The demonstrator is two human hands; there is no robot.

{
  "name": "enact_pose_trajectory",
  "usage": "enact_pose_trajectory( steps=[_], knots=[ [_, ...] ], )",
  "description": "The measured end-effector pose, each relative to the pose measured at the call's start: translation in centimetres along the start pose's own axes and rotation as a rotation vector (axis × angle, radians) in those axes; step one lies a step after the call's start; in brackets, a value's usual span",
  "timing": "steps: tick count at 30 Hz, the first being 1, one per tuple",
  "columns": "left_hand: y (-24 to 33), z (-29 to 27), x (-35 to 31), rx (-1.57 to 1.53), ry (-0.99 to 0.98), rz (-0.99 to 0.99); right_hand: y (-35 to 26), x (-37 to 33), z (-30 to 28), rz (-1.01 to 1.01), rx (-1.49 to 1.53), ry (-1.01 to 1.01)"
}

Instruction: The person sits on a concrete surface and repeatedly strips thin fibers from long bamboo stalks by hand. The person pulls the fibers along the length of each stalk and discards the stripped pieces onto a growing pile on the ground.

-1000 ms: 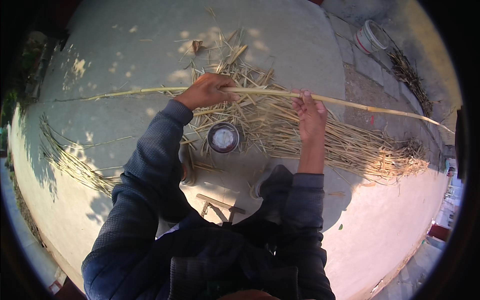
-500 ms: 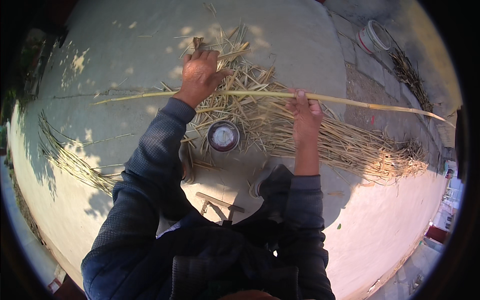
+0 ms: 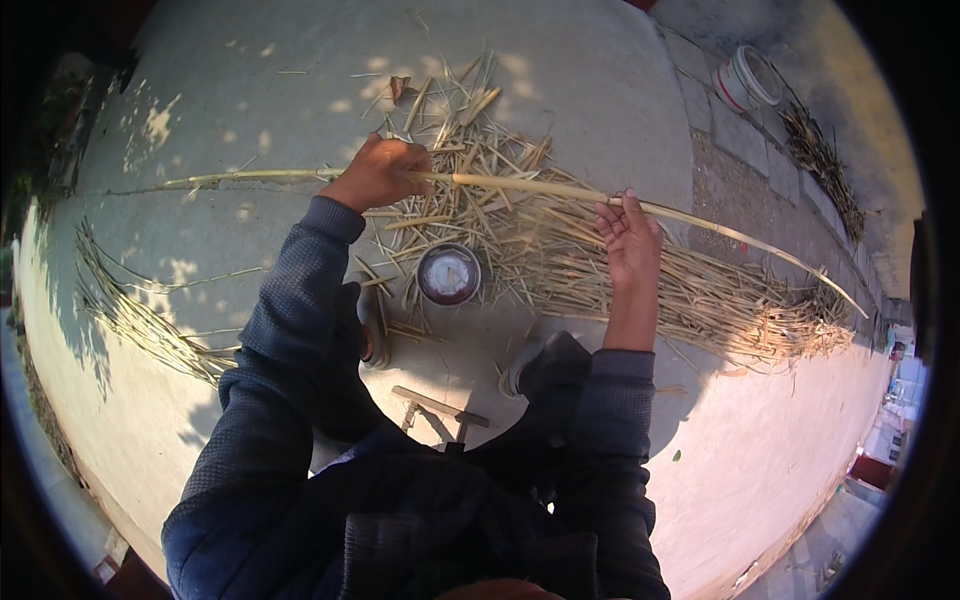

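A long, thin yellow reed stalk (image 3: pixel 530 185) runs crosswise in front of me, bowing down toward its right end. My left hand (image 3: pixel 380 172) is closed round it left of the middle. With thumb and fingertips my right hand (image 3: pixel 632 235) pinches the stalk farther right. Below lies a loose heap of peeled husks and short pieces (image 3: pixel 455 215). A bundle of pale reeds (image 3: pixel 700 290) stretches right from the heap, partly behind my right forearm. Between my feet and the heap stands a round dark container (image 3: pixel 448 274) with something whitish inside.
A smaller bunch of stalks (image 3: pixel 160 335) lies at the left. A T-shaped bar (image 3: pixel 440 404) shows between my legs. At the far right are a white bucket (image 3: pixel 748 80) on its side and dark dry stems (image 3: pixel 825 165). A dry brown leaf (image 3: pixel 400 88) lies beyond the heap.
My left hand has come nearer and closed round the stalk; its fingers were stretched out before. The stalk's right tip has moved left and nearer. My right hand has shifted slightly right.
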State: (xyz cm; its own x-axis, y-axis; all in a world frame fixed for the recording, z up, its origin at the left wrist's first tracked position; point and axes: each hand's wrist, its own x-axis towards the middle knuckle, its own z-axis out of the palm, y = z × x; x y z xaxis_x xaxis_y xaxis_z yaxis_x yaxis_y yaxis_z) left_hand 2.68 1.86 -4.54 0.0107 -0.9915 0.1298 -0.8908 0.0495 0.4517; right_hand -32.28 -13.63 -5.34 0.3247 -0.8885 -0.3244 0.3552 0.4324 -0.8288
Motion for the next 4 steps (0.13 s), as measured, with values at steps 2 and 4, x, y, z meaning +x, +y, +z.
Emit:
enact_pose_trajectory(
  steps=[2,4],
  knots=[
    [2.5,1.7,1.7,-0.205,0.07,0.091,0.3,0.0,0.6,0.012,-0.008,-0.034],
    [5.5,2.5,2.6,-0.211,0.073,0.074,1.5,-0.2,1.6,0.028,0.001,-0.06]
  ],
)
